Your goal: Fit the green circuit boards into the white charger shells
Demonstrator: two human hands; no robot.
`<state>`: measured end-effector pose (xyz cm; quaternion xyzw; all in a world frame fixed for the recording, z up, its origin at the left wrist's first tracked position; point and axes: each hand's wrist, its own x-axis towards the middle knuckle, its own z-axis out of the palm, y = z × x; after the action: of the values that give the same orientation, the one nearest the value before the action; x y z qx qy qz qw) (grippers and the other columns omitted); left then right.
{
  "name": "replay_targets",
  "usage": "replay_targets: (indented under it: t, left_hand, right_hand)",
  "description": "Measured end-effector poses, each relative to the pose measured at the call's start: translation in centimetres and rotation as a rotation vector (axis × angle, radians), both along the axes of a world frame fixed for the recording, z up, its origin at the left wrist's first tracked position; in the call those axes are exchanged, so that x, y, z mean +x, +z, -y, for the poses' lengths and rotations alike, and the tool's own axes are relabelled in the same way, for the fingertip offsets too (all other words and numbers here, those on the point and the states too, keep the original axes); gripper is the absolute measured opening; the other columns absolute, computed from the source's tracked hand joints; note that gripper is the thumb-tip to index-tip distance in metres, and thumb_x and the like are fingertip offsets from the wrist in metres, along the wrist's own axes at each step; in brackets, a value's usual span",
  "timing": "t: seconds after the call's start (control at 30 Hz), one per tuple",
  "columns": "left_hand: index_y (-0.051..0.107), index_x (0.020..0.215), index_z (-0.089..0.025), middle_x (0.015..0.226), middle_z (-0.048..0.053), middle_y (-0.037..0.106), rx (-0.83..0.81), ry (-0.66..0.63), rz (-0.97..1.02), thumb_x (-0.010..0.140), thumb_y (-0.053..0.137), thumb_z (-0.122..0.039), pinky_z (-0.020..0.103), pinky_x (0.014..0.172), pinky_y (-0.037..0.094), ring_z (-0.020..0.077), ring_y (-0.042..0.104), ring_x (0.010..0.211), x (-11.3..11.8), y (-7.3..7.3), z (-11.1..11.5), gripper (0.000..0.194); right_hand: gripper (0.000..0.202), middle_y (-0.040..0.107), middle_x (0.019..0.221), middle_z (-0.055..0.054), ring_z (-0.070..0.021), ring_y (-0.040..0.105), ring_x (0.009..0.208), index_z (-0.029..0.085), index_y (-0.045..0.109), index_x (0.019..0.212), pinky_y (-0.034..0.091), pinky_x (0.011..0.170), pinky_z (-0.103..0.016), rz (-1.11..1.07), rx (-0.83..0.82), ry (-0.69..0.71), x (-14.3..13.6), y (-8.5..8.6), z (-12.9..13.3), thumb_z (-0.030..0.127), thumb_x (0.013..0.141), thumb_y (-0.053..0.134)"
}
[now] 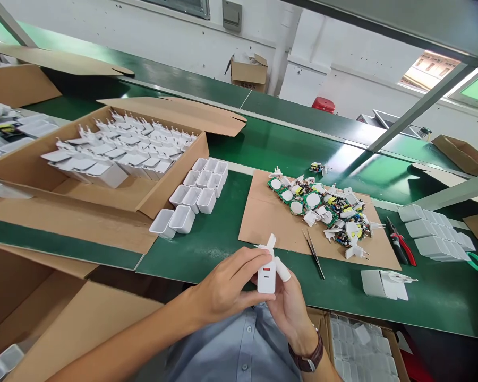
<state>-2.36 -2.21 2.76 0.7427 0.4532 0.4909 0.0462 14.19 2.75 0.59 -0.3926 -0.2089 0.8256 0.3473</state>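
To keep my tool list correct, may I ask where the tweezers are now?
In the head view, the tweezers lie to the right of the white charger, across the near edge of the cardboard sheet.

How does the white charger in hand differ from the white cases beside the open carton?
The charger is held by the left hand and right hand; the cases stand on the green bench. The charger shows two port slots; the cases show open tops. Both are white.
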Motion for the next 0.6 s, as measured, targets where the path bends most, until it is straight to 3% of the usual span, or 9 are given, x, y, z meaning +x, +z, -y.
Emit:
replay_targets:
  t: [0.3,0.43,0.6]
  left_hand:
    - [0.048,0.153,-0.011,0.132,0.021,0.073,-0.013,0.006,-0.068,0.108,0.064,-0.029,0.034,0.107,0.065,0.0264,0.073,0.127,-0.2,-0.6,0.8,0.051]
    - [0.047,0.157,-0.012,0.138,0.021,0.069,-0.084,0.06,-0.194,0.111,0.056,-0.025,0.034,0.108,0.064,0.0269,0.071,0.13,-0.2,-1.1,0.4,0.049]
    - [0.053,0.151,-0.01,0.132,0.019,0.07,-0.041,0.047,-0.23,0.108,0.056,-0.018,0.031,0.106,0.063,0.0249,0.073,0.124,0.0,-1.5,-0.4,0.044]
  right_hand:
    - [0.054,0.085,0.104,-0.008,-0.0282,0.078,0.096,0.022,0.085,0.101,0.064,0.091,-0.043,-0.043,-0.018,-0.043,0.5,-0.1,-0.2,0.063,0.068,0.098]
    - [0.048,0.084,0.112,-0.009,-0.028,0.077,0.102,0.025,0.085,0.1,0.062,0.097,-0.043,-0.086,0.108,-0.139,0.1,-0.1,-0.6,0.054,0.066,0.103]
    - [0.044,0.085,0.107,-0.009,-0.0271,0.078,0.097,0.022,0.084,0.099,0.064,0.093,-0.042,-0.021,0.192,-0.217,-0.3,-0.9,-1.8,0.051,0.07,0.101]
